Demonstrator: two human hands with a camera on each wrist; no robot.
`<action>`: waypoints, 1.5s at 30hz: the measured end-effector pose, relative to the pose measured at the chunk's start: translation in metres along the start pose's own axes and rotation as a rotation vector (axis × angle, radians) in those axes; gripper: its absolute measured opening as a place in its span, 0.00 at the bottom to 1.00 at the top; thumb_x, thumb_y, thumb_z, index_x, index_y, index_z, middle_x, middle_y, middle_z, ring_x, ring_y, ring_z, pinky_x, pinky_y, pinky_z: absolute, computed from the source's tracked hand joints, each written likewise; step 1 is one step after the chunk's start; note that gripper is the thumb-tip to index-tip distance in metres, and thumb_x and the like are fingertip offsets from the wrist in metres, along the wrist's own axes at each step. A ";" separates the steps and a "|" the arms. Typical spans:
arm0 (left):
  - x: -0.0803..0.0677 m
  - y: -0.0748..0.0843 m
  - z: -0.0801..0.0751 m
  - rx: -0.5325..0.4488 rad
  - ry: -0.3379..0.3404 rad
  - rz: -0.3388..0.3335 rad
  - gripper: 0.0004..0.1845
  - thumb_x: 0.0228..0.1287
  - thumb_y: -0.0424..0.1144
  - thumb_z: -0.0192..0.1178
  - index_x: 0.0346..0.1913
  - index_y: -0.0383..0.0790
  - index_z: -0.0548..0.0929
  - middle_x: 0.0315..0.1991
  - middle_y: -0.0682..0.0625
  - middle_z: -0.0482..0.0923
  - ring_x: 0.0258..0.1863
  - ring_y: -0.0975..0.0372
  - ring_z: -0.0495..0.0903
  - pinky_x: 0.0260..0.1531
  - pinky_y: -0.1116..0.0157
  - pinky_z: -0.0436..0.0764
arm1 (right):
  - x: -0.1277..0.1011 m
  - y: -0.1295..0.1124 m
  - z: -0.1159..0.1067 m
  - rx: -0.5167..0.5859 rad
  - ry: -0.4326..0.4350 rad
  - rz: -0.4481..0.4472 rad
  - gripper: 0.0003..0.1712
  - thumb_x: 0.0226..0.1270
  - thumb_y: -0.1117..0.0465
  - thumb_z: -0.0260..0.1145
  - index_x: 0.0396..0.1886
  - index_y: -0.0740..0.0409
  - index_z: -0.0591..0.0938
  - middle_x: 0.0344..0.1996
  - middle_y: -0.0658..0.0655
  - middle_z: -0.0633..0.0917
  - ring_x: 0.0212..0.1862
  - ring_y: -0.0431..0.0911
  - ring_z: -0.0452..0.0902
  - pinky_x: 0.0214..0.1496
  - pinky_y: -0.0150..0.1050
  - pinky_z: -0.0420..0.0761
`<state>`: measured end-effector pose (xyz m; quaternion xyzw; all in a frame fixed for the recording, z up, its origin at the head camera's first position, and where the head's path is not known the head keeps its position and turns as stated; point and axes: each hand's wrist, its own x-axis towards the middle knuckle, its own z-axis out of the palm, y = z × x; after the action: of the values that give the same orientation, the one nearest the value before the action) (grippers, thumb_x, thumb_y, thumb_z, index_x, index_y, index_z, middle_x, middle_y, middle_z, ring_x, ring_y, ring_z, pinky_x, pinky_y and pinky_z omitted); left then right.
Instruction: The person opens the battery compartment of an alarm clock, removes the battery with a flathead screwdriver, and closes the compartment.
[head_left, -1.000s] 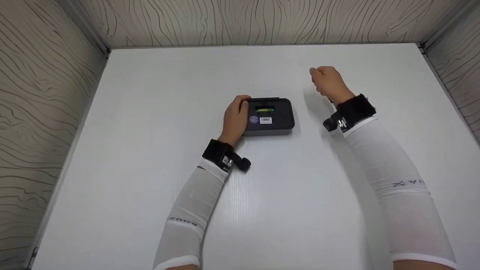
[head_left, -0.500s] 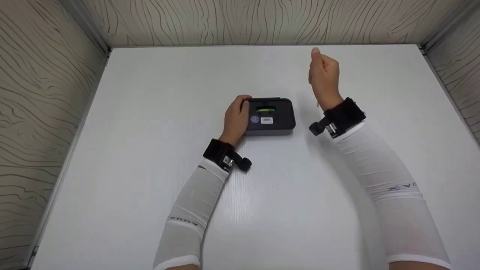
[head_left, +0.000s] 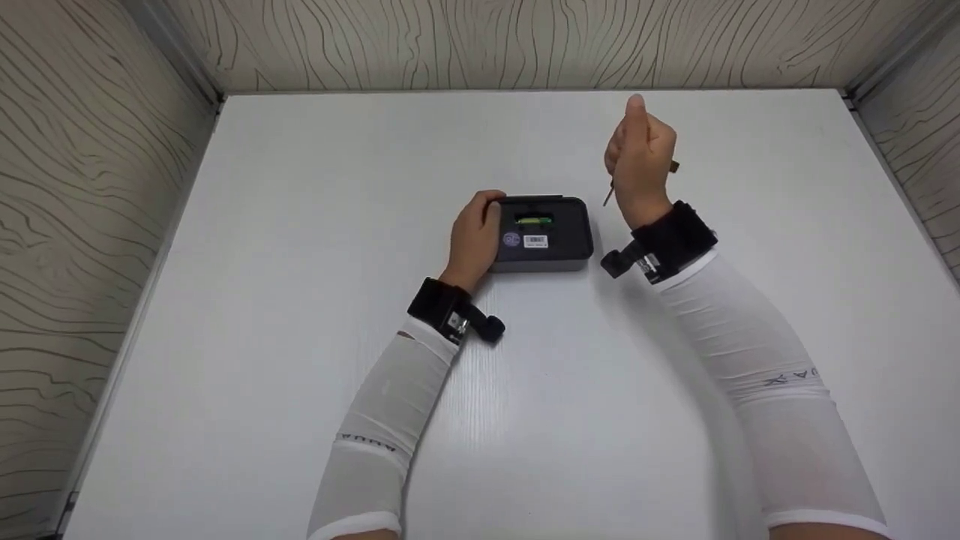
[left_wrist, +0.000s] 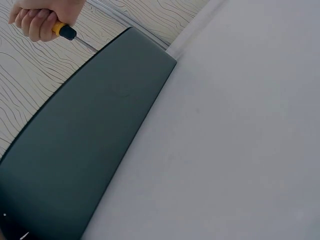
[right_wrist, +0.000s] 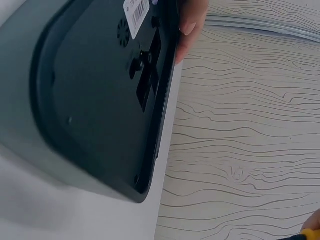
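A dark grey, box-shaped device (head_left: 566,236) lies on the table with its recessed black face up. A small slot in that face shows a green and yellow piece (head_left: 534,221); a barcode label (head_left: 535,241) and a round sticker are below it. My left hand (head_left: 474,240) grips the device's left end, thumb on the upper face. To the right and beyond, my right hand (head_left: 641,154) is raised, curled round a screwdriver (left_wrist: 65,31) with a yellow and black handle. Its metal shaft points down towards the device, apart from it in the head view.
The white table (head_left: 247,315) spreads around the device. Wood-patterned panels (head_left: 480,45) stand behind it and at both sides. A black wrist strap with a camera (head_left: 626,259) sits on each arm, the right one close to the device's right end.
My right hand has moved up and slightly left, its thumb now pointing away, and the screwdriver's shaft has come into sight. My left hand and the device have barely moved.
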<state>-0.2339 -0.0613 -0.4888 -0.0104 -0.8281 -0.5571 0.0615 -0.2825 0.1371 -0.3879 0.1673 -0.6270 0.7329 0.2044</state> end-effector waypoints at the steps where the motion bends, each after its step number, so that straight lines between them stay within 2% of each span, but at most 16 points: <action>1: 0.000 0.000 0.000 0.000 0.000 0.001 0.18 0.82 0.39 0.43 0.63 0.39 0.78 0.61 0.46 0.80 0.61 0.59 0.76 0.63 0.63 0.72 | -0.001 0.000 0.002 0.006 0.002 -0.005 0.33 0.83 0.60 0.46 0.09 0.52 0.58 0.06 0.44 0.57 0.10 0.36 0.47 0.12 0.29 0.47; 7: -0.001 0.000 -0.001 0.002 0.000 0.011 0.18 0.82 0.38 0.43 0.63 0.38 0.78 0.61 0.46 0.79 0.62 0.58 0.76 0.63 0.63 0.71 | -0.006 -0.003 0.014 0.034 0.006 -0.016 0.32 0.80 0.63 0.50 0.09 0.56 0.59 0.05 0.46 0.59 0.09 0.37 0.49 0.13 0.29 0.49; 17: -0.002 0.000 -0.001 -0.010 -0.006 0.035 0.18 0.82 0.38 0.43 0.64 0.36 0.78 0.60 0.45 0.79 0.61 0.58 0.77 0.62 0.63 0.72 | -0.015 -0.005 0.029 0.124 -0.011 -0.007 0.33 0.83 0.63 0.42 0.09 0.56 0.58 0.06 0.45 0.57 0.09 0.37 0.46 0.12 0.29 0.47; 24: -0.001 0.000 -0.001 -0.004 -0.005 0.021 0.18 0.82 0.38 0.43 0.64 0.37 0.78 0.61 0.45 0.79 0.62 0.58 0.76 0.63 0.63 0.72 | -0.020 0.002 0.035 0.163 -0.045 -0.064 0.32 0.82 0.64 0.39 0.10 0.60 0.52 0.06 0.44 0.57 0.09 0.37 0.47 0.11 0.29 0.47; 30: 0.000 0.000 0.000 -0.002 -0.005 0.010 0.18 0.82 0.38 0.43 0.64 0.38 0.78 0.61 0.46 0.79 0.63 0.59 0.75 0.63 0.63 0.71 | -0.023 0.009 0.039 0.161 -0.080 -0.107 0.31 0.82 0.64 0.37 0.11 0.63 0.51 0.07 0.44 0.58 0.09 0.37 0.48 0.11 0.28 0.48; 45: -0.001 0.003 -0.001 0.008 -0.006 0.015 0.18 0.82 0.38 0.43 0.64 0.38 0.78 0.61 0.45 0.79 0.62 0.58 0.76 0.63 0.63 0.72 | -0.029 0.020 0.041 0.195 -0.152 -0.077 0.31 0.82 0.63 0.39 0.12 0.65 0.52 0.07 0.45 0.58 0.10 0.36 0.48 0.12 0.29 0.48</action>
<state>-0.2322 -0.0611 -0.4861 -0.0182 -0.8304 -0.5532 0.0632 -0.2680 0.0915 -0.4131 0.2655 -0.5595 0.7672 0.1668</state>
